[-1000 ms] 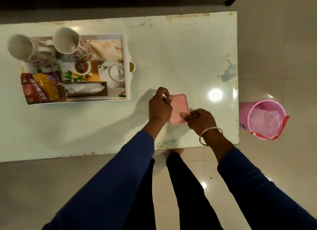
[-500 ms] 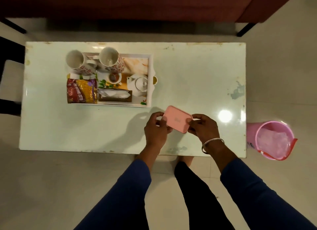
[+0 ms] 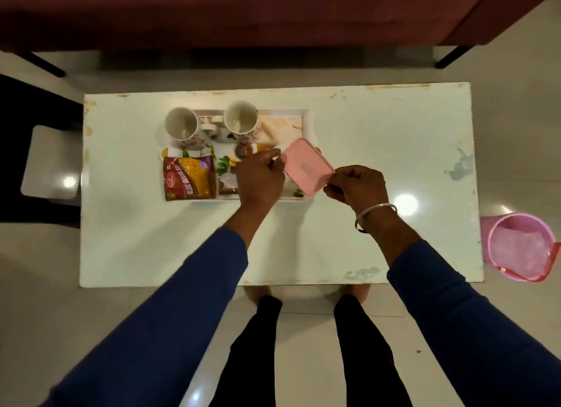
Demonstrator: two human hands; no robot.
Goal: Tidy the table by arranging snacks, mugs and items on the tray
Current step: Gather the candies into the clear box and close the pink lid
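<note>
The flat pink rounded-rectangle plastic box (image 3: pixel 307 166) is held tilted above the right end of the white rectangular tray (image 3: pixel 306 115), pinched at its left edge by the left hand (image 3: pixel 259 179) and at its right corner by the right hand (image 3: pixel 355 185); a pale mark on its top is too blurred to read. Much of the tray's near right part is hidden behind it and the left hand. Two white patterned mugs (image 3: pixel 212 124) and a red-and-yellow snack packet (image 3: pixel 188 179) are seen on the tray, on the white table (image 3: pixel 379 151).
</note>
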